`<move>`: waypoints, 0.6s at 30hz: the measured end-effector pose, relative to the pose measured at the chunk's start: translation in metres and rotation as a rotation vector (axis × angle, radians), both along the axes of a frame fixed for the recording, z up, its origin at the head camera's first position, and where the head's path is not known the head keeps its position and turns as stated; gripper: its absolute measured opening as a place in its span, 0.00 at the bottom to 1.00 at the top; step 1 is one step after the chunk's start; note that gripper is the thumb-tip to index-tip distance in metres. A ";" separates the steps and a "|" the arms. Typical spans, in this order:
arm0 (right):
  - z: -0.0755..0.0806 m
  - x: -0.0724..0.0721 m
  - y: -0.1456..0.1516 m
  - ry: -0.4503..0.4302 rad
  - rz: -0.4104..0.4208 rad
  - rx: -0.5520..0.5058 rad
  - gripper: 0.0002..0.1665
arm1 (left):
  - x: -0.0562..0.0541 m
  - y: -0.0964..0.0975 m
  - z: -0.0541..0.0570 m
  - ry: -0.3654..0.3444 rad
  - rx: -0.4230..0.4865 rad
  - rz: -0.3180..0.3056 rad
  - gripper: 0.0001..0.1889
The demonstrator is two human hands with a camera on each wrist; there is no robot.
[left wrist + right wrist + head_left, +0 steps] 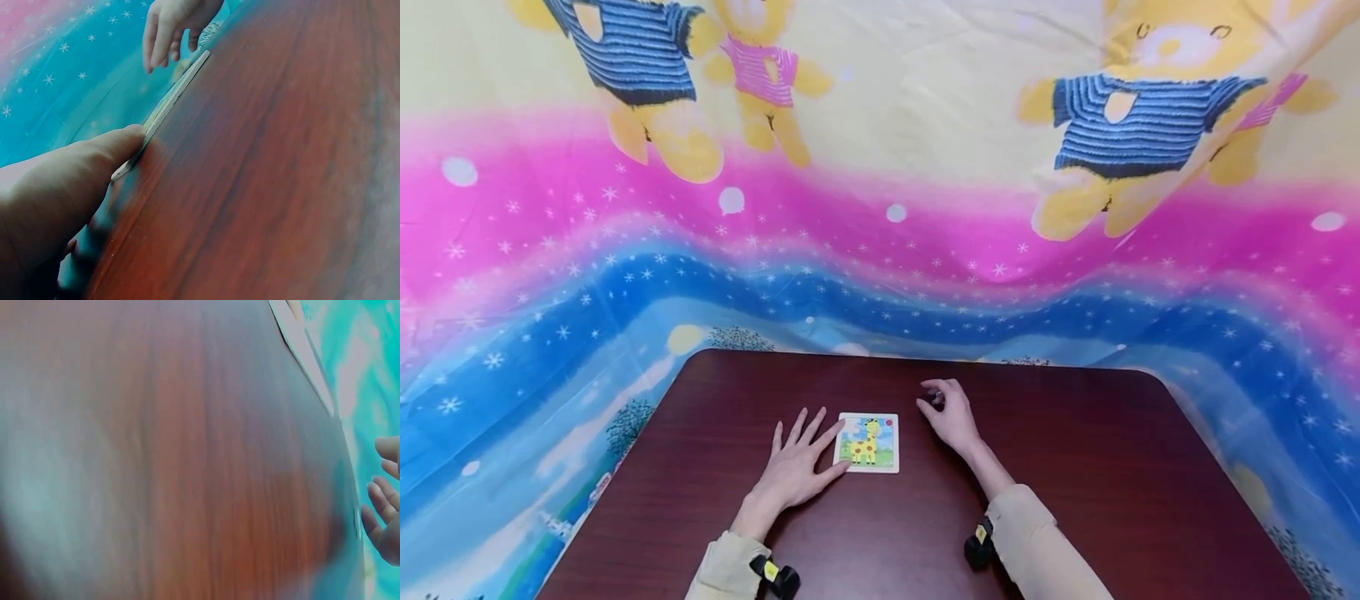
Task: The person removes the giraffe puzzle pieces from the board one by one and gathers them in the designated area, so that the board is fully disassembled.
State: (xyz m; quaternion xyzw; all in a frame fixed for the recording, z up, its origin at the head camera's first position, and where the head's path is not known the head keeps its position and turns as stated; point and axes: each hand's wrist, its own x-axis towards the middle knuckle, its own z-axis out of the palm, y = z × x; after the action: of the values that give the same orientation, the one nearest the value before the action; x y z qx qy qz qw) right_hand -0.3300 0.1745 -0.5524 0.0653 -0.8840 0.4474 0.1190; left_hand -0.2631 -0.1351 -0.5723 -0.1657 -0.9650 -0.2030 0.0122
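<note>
Giraffe card (876,445) on brown tbl (872,533), bear bkdrp (880,158); L fingers (828,438) spread, R fingers (945,387) loosely bent

A bear-print cloth (880,175) hangs behind the reddish-brown table (1105,458).

Bright, even light fills the head view, leaving a soft sheen on the dark tabletop (880,537) between and below the left hand (796,468) and right hand (953,418), while both wrist views run bluish, the tabletop blurred and hazed by pale glare on the side farthest from each hand.
</note>
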 end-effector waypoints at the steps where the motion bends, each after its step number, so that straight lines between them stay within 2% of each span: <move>1: 0.002 0.001 -0.005 -0.010 0.026 -0.002 0.21 | 0.000 0.000 0.000 -0.001 -0.002 -0.001 0.40; 8: 0.001 0.011 -0.034 -0.060 0.180 0.014 0.19 | -0.001 0.000 0.000 -0.006 -0.009 -0.003 0.40; 18: -0.002 0.016 -0.059 -0.059 0.302 0.103 0.13 | -0.001 0.000 0.001 -0.009 -0.018 -0.004 0.40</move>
State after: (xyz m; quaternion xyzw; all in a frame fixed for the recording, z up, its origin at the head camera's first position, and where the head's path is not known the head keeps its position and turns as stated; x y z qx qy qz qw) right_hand -0.3135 0.1158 -0.5540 0.1906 -0.8890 0.4158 0.0209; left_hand -0.2637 -0.1349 -0.5712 -0.1669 -0.9665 -0.1950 0.0057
